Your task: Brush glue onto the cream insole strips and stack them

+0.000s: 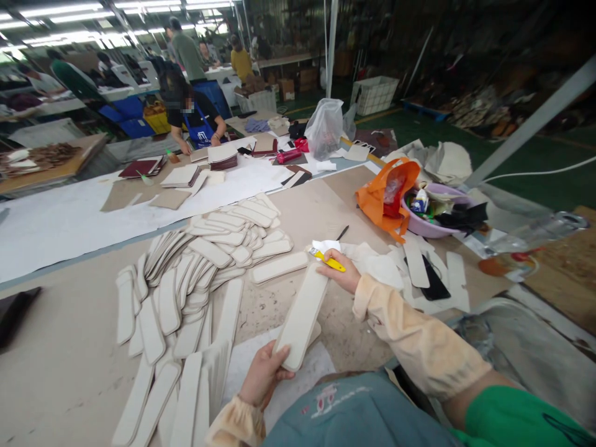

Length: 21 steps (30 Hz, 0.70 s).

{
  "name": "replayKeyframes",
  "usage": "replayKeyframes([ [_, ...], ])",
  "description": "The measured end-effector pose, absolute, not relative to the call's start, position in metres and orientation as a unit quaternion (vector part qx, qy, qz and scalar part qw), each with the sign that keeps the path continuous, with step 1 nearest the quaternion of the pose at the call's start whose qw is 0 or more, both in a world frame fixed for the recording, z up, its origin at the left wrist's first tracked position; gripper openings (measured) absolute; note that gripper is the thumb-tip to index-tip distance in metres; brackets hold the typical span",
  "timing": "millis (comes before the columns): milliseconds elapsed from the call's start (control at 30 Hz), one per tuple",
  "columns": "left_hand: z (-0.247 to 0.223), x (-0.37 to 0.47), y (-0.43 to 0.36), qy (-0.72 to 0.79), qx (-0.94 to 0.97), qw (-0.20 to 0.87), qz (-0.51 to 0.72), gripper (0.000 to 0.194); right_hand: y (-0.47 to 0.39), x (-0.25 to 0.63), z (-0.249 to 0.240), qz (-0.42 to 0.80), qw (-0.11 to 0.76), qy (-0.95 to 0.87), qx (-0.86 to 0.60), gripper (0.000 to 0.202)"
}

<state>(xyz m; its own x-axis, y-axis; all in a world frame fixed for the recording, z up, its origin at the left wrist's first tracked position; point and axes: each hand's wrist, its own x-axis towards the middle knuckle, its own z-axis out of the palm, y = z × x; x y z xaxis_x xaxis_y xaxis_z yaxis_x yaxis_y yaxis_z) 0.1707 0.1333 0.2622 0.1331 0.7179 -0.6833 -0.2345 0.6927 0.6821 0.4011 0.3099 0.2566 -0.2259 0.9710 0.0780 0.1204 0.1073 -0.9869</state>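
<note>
My left hand [264,374] grips the near end of a long off-white strip with rounded corners [302,316], thumb on top. At the strip's far end, my right hand [345,274] is closed around a yellow-handled tool [333,263] with a short metallic head; whether it is a brush or a blade I cannot tell. The right fingers are also at the strip's edge, and whether they grip it is unclear. Part of another rounded piece shows beneath the strip. To the left lies a large loose heap of similar strips [190,264], many overlapping like fanned cards.
An orange bag [388,195] and a lilac basin of odds and ends [433,231] stand at the right. Nearby are a dark phone-like slab [435,279] and a clear bottle [535,239]. Across the table, a person in a blue apron [200,127] works beside stacked pieces [181,176].
</note>
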Motion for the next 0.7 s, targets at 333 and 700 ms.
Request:
replayKeyframes([
  [333, 0.212, 0.132, 0.167, 0.724, 0.252, 0.536, 0.353, 0.047, 0.306, 0.392, 0.217, 0.323, 0.327, -0.681, -0.570, 0.026],
  [700, 0.178, 0.061, 0.318, 0.814, 0.398, 0.352, 0.236, 0.030, 0.380, 0.350, 0.173, 0.284, 0.303, -0.678, -0.606, 0.025],
])
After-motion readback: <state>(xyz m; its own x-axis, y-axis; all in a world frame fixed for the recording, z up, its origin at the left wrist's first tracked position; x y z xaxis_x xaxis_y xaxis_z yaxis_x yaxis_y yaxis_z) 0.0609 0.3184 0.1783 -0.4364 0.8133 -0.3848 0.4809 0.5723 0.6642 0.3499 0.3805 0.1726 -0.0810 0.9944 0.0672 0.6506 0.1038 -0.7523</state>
